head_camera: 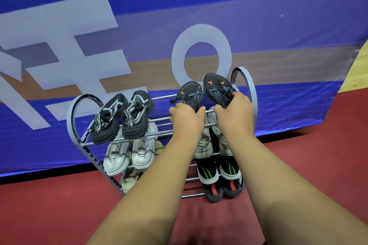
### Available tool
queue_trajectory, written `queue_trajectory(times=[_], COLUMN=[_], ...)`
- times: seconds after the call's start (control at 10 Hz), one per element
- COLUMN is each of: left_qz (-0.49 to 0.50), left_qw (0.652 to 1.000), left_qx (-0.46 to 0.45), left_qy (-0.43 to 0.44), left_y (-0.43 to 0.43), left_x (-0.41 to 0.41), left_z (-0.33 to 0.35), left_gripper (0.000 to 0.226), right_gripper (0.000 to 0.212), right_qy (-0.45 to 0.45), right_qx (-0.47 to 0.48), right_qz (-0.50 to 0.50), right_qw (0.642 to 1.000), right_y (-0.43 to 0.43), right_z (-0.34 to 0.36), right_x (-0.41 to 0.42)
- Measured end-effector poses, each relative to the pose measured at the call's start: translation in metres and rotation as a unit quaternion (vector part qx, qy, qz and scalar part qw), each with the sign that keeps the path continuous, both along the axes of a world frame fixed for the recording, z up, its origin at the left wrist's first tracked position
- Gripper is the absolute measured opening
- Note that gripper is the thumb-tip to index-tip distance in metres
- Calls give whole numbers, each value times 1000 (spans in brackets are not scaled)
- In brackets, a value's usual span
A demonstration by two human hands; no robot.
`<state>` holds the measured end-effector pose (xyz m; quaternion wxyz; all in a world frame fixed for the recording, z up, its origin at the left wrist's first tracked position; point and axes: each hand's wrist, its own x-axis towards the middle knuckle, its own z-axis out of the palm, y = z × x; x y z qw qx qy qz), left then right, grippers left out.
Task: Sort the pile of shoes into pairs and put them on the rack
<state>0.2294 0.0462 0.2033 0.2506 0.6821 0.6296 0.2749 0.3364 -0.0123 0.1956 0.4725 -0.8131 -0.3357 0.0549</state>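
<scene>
Hands (pixel 187 117) (pixel 235 114) around shoes (pixel 191 93) (pixel 216 87) at rack (pixel 69 121)

Single head-worn wide-angle view, looking forward and steeply down over the person's own arms. Both forearms run from the bottom edge up to mid-frame, where the left hand (pixel 186 117) grips the left dark shoe (pixel 190 93) and the right hand (pixel 234 111) grips the right dark shoe (pixel 217 87). Close range: the shoe rack (pixel 69 117) sits just below centre within the arms' reach, seen from the front and above. The view faces a blue banner (pixel 139 26) that fills the upper half and has a slanted lower edge, with red floor (pixel 298 165) across the bottom and right.
</scene>
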Motion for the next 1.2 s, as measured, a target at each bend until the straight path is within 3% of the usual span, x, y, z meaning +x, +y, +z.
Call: queue_trajectory(times=[0.2,0.5,0.6,0.8,1.0,1.1,1.2], left_qz=[-108,-213,-239,-255,-292,-295,-245], left_qw=[993,977,969,965,948,938,949], left_qx=[-50,-2,-11,-17,-115,-177,-195], left_qy=[7,-17,-62,-62,-50,-47,-32], left_y=[1,5,9,29,42,41,43], left_x=[-18,-52,-57,-55,-67,-82,-96], left_z=[3,-10,-22,-33,-5,30,66], left_gripper=[81,77,79,79,68,55,36], right_gripper=[54,67,66,61,53,60,60], right_qy=[0,-23,-22,-41,-58,-32,-50], right_qx=[-6,-25,-17,-33,-34,-79,-141], right_qz=[5,3,5,1,33,51,60], right_qw=[1000,999,1000,999,997,995,987], right_y=[5,0,-2,6,2,-1,-3], right_z=[-6,-9,-8,-10,-7,7,27], right_x=[3,-1,1,2,0,-1,-3])
